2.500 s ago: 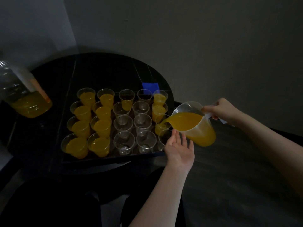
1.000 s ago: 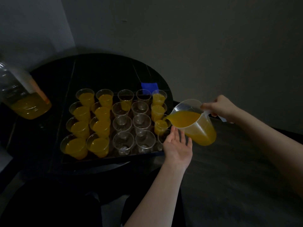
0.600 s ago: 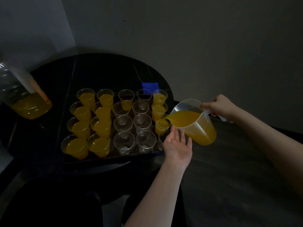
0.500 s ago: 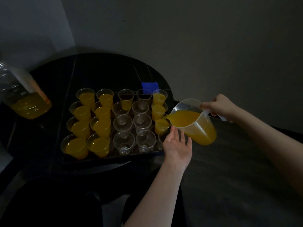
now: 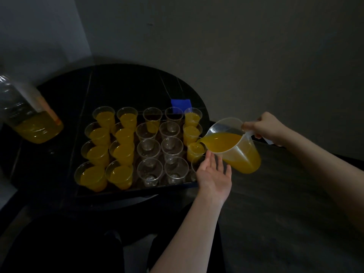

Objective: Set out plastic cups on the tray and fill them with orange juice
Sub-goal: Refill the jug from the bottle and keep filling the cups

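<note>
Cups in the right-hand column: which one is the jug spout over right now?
The third cup from the back, already holding juice. The jug spout sits at its rim; the two behind are filled, the front one is mostly hidden by the left hand.

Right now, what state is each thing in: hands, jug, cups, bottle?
right hand: grips the jug handle.
jug: tilted, spout over a cup, about half full of juice.
left hand: open, fingers straight, beside the jug.
cup under spout: nearly full.
two left cup columns: full.
middle cups: mostly empty.
front-right cup: looks empty, partly hidden.
bottle: partly full of juice.
</note>
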